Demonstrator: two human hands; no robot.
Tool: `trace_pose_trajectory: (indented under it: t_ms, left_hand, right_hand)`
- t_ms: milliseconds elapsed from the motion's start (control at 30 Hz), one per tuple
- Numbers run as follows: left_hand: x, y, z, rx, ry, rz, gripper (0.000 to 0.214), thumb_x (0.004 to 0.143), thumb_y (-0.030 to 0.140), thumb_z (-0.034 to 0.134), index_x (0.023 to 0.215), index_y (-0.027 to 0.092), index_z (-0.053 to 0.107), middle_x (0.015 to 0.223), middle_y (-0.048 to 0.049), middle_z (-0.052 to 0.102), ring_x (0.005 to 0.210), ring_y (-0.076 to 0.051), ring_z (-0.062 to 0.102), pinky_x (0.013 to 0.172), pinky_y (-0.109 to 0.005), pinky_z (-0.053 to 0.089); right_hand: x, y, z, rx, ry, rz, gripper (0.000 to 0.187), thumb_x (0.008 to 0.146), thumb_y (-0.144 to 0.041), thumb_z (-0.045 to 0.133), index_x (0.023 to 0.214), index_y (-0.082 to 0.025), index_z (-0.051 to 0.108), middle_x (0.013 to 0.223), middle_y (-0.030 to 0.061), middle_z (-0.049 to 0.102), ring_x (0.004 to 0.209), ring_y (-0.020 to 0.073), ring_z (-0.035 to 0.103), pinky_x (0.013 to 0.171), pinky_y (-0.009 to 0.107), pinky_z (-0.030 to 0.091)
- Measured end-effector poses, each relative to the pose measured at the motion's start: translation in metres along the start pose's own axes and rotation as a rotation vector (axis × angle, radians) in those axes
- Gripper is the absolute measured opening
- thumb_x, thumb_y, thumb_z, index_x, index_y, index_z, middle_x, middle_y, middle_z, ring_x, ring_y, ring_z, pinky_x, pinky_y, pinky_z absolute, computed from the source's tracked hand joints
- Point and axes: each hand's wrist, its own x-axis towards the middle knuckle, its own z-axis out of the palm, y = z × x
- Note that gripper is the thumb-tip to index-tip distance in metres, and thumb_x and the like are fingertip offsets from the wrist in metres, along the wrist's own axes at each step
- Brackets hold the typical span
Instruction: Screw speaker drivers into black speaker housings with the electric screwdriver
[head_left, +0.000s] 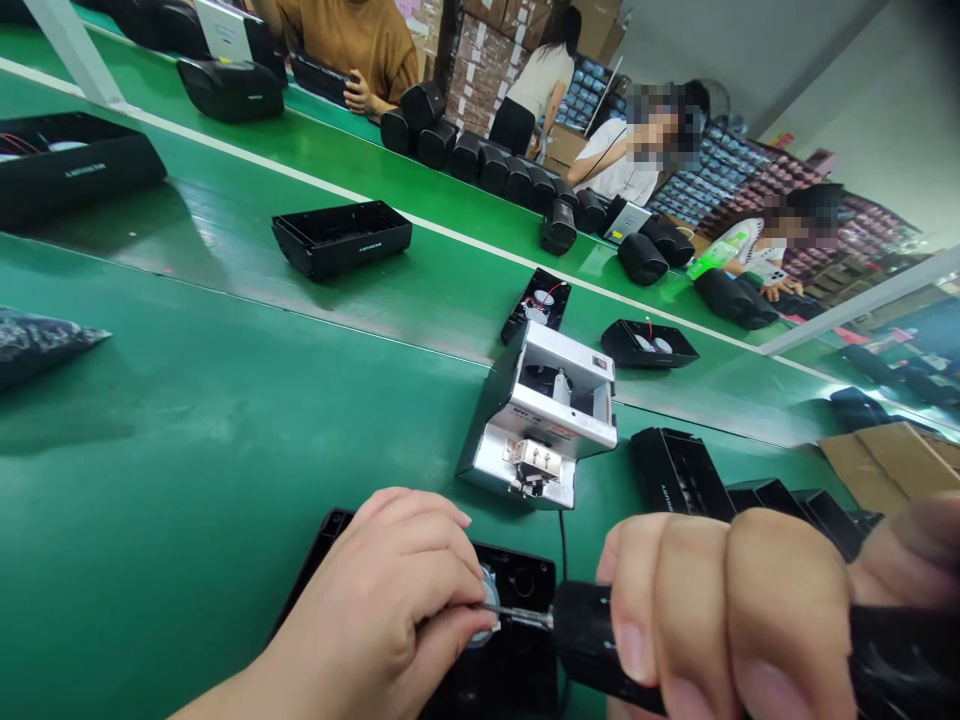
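My right hand [735,610] is wrapped round the black body of an electric screwdriver [589,635], which points left. With thumb and forefinger, my left hand [397,590] pinches the end of its thin metal bit [525,617]; whether a screw sits at the tip is hidden by the fingers. Under both hands lies a black speaker housing [525,670], open side up, with a round silver speaker driver [490,592] in it, partly covered by my left hand. Just beyond stands a silver and grey screw feeder [555,430].
Black housings [679,475] stand in a row at the right, beside a cardboard box [892,465]. More open housings [341,240] lie on the green conveyor belt [457,290] behind. A dark plastic bag [37,345] is at far left. Several people work across the line.
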Motion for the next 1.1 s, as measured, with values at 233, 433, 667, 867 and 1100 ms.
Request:
trace_pose_trajectory:
  t_ms: [233, 433, 667, 867, 1100]
  left_hand:
    - [-0.032, -0.011, -0.02, 0.262, 0.031, -0.158, 0.098, 0.095, 0.081, 0.07, 0.172, 0.031, 0.037, 0.172, -0.0125, 0.053, 0.155, -0.038, 0.054, 0.129, -0.057, 0.048]
    - [-0.091, -0.052, -0.056, 0.209, -0.161, -0.32, 0.117, 0.079, 0.102, 0.063, 0.174, 0.043, 0.028, 0.182, -0.0086, 0.039, 0.163, -0.039, 0.048, 0.13, -0.061, 0.05]
    - [-0.1, -0.072, -0.054, 0.245, -0.256, -0.29, 0.124, 0.075, 0.092, 0.082, 0.174, 0.044, 0.026, 0.176, -0.0088, 0.048, 0.155, -0.038, 0.058, 0.119, -0.054, 0.061]
    - [-0.099, -0.068, -0.054, 0.218, -0.255, -0.288, 0.125, 0.073, 0.091, 0.084, 0.174, 0.044, 0.027, 0.175, -0.009, 0.05, 0.154, -0.039, 0.059, 0.118, -0.056, 0.062]
    - [-0.095, -0.067, -0.054, 0.196, -0.239, -0.27, 0.123, 0.074, 0.091, 0.083, 0.174, 0.046, 0.027, 0.174, -0.0087, 0.051, 0.153, -0.04, 0.059, 0.117, -0.058, 0.063]
  right_hand:
    - [-0.007, 0.001, 0.053, 0.076, 0.031, -0.089, 0.026, 0.109, -0.045, 0.07, 0.135, -0.049, 0.071, 0.063, -0.006, 0.072, 0.041, 0.0223, 0.063, 0.044, 0.039, 0.059]
    - [-0.013, 0.024, 0.061, 0.156, -0.01, 0.042, 0.024, 0.112, -0.048, 0.063, 0.13, -0.039, 0.076, 0.068, 0.0001, 0.074, 0.051, 0.024, 0.066, 0.052, 0.041, 0.06]
    - [-0.012, 0.046, 0.061, 0.168, -0.09, 0.106, 0.051, 0.101, -0.078, 0.065, 0.132, -0.039, 0.077, 0.071, 0.0021, 0.075, 0.055, 0.0244, 0.067, 0.055, 0.041, 0.059]
    - [-0.011, 0.049, 0.061, 0.13, -0.078, 0.087, 0.051, 0.103, -0.077, 0.062, 0.133, -0.037, 0.075, 0.071, 0.0007, 0.075, 0.055, 0.024, 0.067, 0.055, 0.043, 0.059]
    - [-0.011, 0.049, 0.054, 0.113, -0.151, 0.127, 0.026, 0.111, -0.045, 0.063, 0.137, -0.042, 0.069, 0.076, -0.0002, 0.076, 0.06, 0.0242, 0.07, 0.062, 0.045, 0.062]
